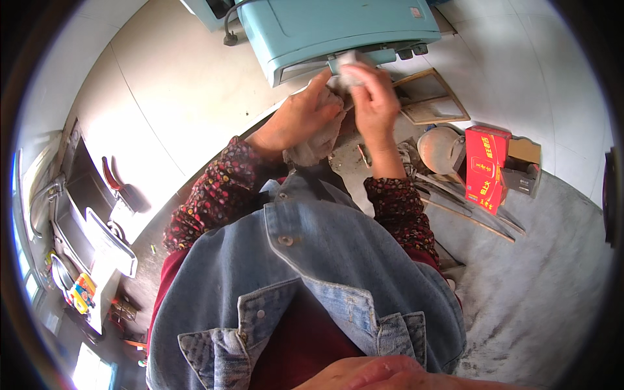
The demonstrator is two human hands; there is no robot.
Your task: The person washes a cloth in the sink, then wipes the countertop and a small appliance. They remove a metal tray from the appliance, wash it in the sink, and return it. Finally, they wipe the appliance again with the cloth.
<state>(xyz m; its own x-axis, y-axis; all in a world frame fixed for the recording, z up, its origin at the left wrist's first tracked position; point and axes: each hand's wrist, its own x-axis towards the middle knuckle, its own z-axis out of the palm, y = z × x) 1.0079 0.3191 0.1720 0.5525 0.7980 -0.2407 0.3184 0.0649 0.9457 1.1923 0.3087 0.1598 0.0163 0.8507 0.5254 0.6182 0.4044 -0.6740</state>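
A light blue toaster oven [336, 29] stands at the top of the view, its door handle [385, 56] and dark knobs facing me. My right hand [375, 95], blurred, holds a bunched part of a pale grey cloth [352, 68] against the handle's left part. Just left and below, my left hand [304, 114] is closed around a larger hanging part of greyish cloth [314, 146], its fingers close to the oven's front edge. Whether both parts are one cloth cannot be told.
A plug on a cord [230, 39] lies left of the oven. At left are a sink [73, 229] and a cleaver [117, 183]. Below the counter at right are a wooden frame [460, 109], a red carton [485, 168] and long sticks [468, 214].
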